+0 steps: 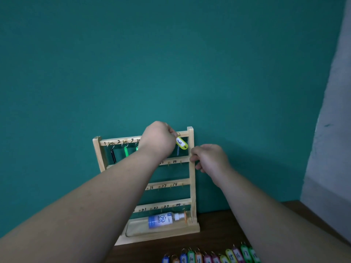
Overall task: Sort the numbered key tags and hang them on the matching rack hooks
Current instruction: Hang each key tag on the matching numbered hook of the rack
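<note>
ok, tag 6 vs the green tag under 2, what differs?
Tag 6 is yellow, tilted, its white label facing the camera; the green tag hangs straight down, no number readable. The left hand pinches tag 6 at its ring; nothing touches the green tag. Both are ringed tags at the top of the rack.

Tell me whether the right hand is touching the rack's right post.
Touching. In the head view the right hand curls its fingers against the rack's right post.
</note>
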